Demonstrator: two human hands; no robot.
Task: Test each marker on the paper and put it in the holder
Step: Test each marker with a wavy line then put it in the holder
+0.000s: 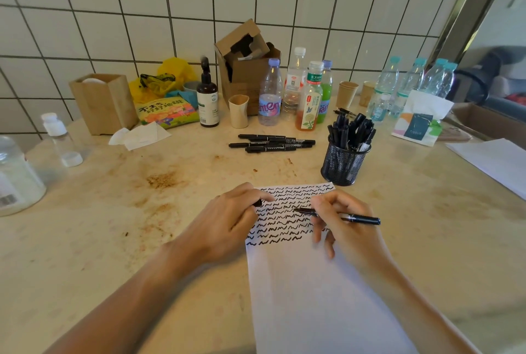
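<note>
marker over the test sheet, cap held aside

your right hand (344, 222) grips one black marker (338, 214) partway along its barrel, fingers (323, 205) curled round it, the bare tip pointing left over the rows of black squiggles on the paper (313, 296). whether the tip touches the sheet cannot be told. the tail of the barrel sticks out to the right past your knuckles. your left hand (227, 219) rests at the left edge of the sheet, its fingers closed on a small black piece, probably the cap (258, 203); only its end shows.

judged from its look, the marker is light, stiff and smooth, so it could roll if you set it down on the desk (113, 225). a hold nearer the tip would likely steady the stroke; a mid-barrel hold should suit the drop into the holder. the paper is thin and would likely slide unless your left hand pins it.

the mesh holder (343, 164) stands just beyond the top right corner of the sheet, already crowded with markers. several loose markers (270, 143) lie in a bunch farther back, well apart from both hands.
</note>
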